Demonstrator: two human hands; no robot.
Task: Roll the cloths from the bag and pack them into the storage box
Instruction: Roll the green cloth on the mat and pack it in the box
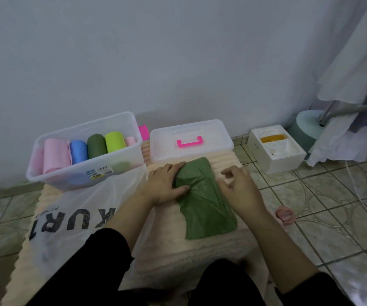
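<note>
A dark green folded cloth lies on a cream ribbed mat. The left hand grips the cloth's left edge, thumb on top and fingers curled over its far corner. The right hand rests at the cloth's right edge, its fingers loosely bent. Beyond the left fingers stands a clear plastic storage box holding rolled cloths in pink, blue, green and lime. Just past both hands' fingertips lies a clear lid with a pink handle. Under the left forearm spreads a white plastic bag.
</note>
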